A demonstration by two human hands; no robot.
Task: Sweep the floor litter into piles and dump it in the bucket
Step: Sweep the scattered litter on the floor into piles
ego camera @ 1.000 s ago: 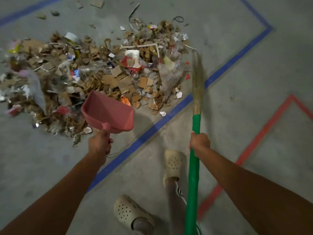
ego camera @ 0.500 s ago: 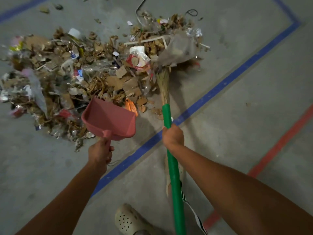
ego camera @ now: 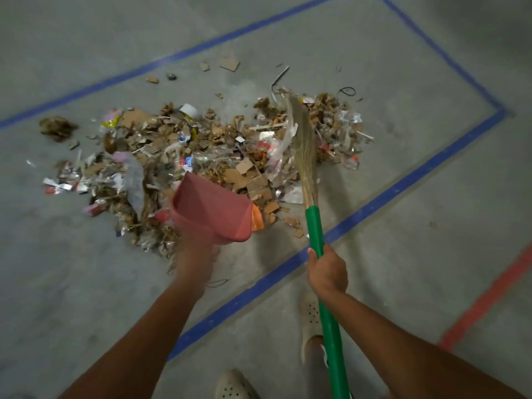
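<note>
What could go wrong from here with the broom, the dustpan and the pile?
The dustpan in the left hand looks tilted up; litter may slip under it. The broom lies across the wide pile; a hard stroke could scatter light bits. Scraps beyond the pile may be missed.

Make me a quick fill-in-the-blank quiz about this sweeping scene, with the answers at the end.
1. The left hand holds a pink ____.
2. The right hand grips the broom by its ____ handle.
3. The bristles lie across the litter pile, inside the ____ tape outline.
Answers: dustpan; green; blue.
</note>
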